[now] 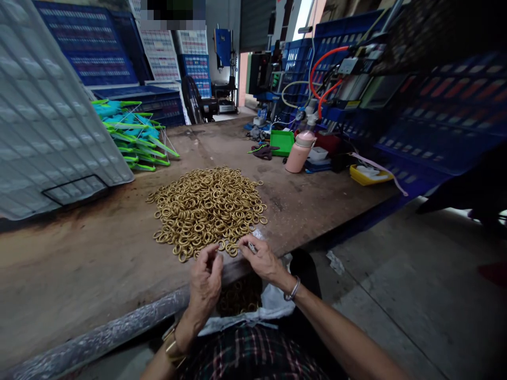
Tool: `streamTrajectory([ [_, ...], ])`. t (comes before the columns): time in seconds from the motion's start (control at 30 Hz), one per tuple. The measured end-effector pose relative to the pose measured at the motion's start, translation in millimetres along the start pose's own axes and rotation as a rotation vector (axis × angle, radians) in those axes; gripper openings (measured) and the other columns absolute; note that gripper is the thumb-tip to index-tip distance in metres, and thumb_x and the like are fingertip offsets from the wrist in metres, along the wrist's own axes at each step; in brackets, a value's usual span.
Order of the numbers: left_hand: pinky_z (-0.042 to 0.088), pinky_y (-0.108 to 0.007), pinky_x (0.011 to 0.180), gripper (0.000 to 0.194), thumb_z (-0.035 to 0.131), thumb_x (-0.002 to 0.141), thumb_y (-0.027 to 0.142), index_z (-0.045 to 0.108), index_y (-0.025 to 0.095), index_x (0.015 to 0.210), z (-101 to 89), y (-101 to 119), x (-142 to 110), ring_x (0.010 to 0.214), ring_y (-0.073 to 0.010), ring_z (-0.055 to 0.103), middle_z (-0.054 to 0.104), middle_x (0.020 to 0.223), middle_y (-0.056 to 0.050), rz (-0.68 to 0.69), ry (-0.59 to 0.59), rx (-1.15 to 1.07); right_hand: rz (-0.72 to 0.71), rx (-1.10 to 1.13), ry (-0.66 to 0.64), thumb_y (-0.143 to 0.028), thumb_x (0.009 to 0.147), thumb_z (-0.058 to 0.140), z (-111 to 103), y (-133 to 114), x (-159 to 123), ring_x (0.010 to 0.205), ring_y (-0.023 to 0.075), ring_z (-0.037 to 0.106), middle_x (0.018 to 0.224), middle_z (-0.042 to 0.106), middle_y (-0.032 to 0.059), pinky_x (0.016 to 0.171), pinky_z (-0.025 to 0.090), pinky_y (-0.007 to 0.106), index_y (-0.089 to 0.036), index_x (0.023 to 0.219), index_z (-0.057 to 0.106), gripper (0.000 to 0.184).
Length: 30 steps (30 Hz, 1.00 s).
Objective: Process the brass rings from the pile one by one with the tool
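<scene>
The left hand (205, 279) and right hand (260, 259) curl beside golden rings (208, 208); whether either grips one cannot be told; a pink bottle (299, 157) and green tray (282, 142) stand beyond.

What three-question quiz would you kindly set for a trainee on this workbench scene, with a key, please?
1. True or false: small gold-coloured rings lie in a loose heap on the brown worktop.
2. Which wrist wears the round silver-coloured bangle: (a) left or (b) right?
3. Fill in the colour: beside the pink cylindrical bottle lies a shallow rectangular ____ tray.

Key: 1. True. 2. (b), just behind the right hand. 3. Green.
</scene>
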<state>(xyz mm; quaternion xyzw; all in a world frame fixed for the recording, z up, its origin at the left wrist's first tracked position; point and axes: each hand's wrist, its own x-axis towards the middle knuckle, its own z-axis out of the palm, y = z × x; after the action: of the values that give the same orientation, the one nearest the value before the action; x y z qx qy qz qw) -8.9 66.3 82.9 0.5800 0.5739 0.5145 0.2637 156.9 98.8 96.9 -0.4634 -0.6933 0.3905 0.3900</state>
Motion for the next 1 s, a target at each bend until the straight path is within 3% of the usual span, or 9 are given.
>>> streamTrajectory([
  [0.1, 0.043, -0.024, 0.062, 0.023, 0.052, 0.079, 0.03, 0.06, 0.017, 0.096, 5.0, 14, -2, 0.065, -0.0129, 0.054, 0.059, 0.071, 0.0, -0.226, -0.129, -0.185, 0.017, 0.116, -0.056, -0.03, 0.085, 0.047, 1, -10, -4, 0.064, 0.0101, 0.044, 0.069, 0.049, -0.0037, 0.061, 0.036, 0.021, -0.018, 0.08, 0.054, 0.015],
  [0.23, 0.036, -0.021, 0.048, 0.027, 0.054, 0.076, 0.039, 0.062, 0.015, 0.087, 3.7, 21, -6, 0.048, -0.0086, 0.044, 0.053, 0.058, 0.004, -0.399, -0.223, -0.345, 0.058, 0.223, -0.108, -0.032, 0.084, 0.048, 7, -9, -7, 0.06, 0.0092, 0.042, 0.065, 0.046, -0.0048, 0.06, 0.035, 0.021, -0.019, 0.079, 0.053, 0.015],
  [0.33, 0.036, -0.02, 0.046, 0.028, 0.056, 0.075, 0.041, 0.062, 0.015, 0.084, 1.3, 21, -9, 0.046, -0.0081, 0.044, 0.053, 0.058, 0.003, -0.398, -0.194, -0.335, 0.124, 0.299, -0.131, -0.035, 0.085, 0.047, 13, -5, -9, 0.055, 0.0084, 0.04, 0.061, 0.046, -0.0059, 0.056, 0.034, 0.02, -0.019, 0.08, 0.051, 0.017],
  [0.57, 0.042, -0.024, 0.058, 0.019, 0.055, 0.076, 0.035, 0.062, 0.018, 0.076, 2.6, 14, -18, 0.057, -0.0117, 0.053, 0.06, 0.062, 0.001, -0.169, -0.124, -0.182, 0.183, 0.209, -0.122, -0.04, 0.085, 0.046, 20, -10, -9, 0.054, 0.0085, 0.04, 0.056, 0.046, -0.005, 0.055, 0.034, 0.021, -0.017, 0.067, 0.049, 0.029],
  [0.8, 0.035, -0.02, 0.045, 0.031, 0.052, 0.078, 0.048, 0.055, 0.016, 0.079, 1.2, 22, -25, 0.044, -0.0074, 0.044, 0.055, 0.058, 0.003, -0.481, -0.358, -0.386, 0.187, 0.077, -0.102, -0.03, 0.078, 0.05, 21, -11, -11, 0.059, 0.0094, 0.043, 0.06, 0.048, -0.0047, 0.058, 0.035, 0.021, -0.017, 0.067, 0.053, 0.017],
  [1.0, 0.037, -0.019, 0.047, 0.032, 0.056, 0.076, 0.048, 0.052, 0.016, 0.075, -2.4, 21, -28, 0.048, -0.0068, 0.044, 0.054, 0.063, 0.003, -0.56, -0.381, -0.521, 0.162, 0.143, -0.156, -0.031, 0.08, 0.049, 22, -13, -14, 0.061, 0.0101, 0.045, 0.061, 0.05, -0.004, 0.058, 0.036, 0.02, -0.016, 0.069, 0.054, 0.019],
])
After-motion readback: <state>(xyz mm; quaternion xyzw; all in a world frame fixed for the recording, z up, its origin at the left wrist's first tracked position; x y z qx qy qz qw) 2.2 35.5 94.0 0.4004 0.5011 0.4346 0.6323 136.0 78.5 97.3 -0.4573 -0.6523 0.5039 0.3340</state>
